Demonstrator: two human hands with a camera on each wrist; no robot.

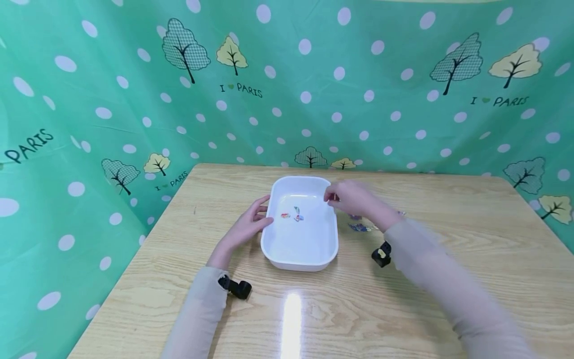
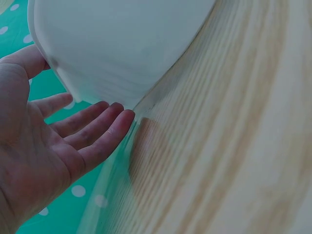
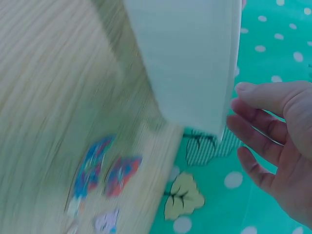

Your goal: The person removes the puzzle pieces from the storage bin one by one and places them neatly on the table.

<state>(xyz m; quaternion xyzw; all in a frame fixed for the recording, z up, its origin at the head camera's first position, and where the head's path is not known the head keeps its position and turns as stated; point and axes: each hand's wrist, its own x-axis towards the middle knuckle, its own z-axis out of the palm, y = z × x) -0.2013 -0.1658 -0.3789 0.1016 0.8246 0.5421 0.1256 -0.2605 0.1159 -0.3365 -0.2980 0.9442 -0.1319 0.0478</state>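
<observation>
A white plastic tub (image 1: pixel 300 244) stands on the table, with a few small colourful flat pieces (image 1: pixel 297 217) on its floor. My left hand (image 1: pixel 244 227) holds the tub's left side, thumb hooked over the rim. In the left wrist view its fingers (image 2: pixel 100 134) lie along the outer wall. At the tub's far right, my right hand (image 1: pixel 352 199) hangs over the rim, blurred. Its thumb and fingers (image 3: pixel 261 131) are loosely bent close to the rim in the right wrist view, and nothing shows between them. More colourful flat pieces (image 1: pixel 358 227) lie right of the tub, partly hidden under the right forearm.
The wooden table (image 1: pixel 157 289) carries a bright light reflection in front of the tub. A green polka-dot curtain (image 1: pixel 278 99) with printed trees hangs behind and to the left. Black wrist cameras (image 1: pixel 235 287) are strapped to both sleeves.
</observation>
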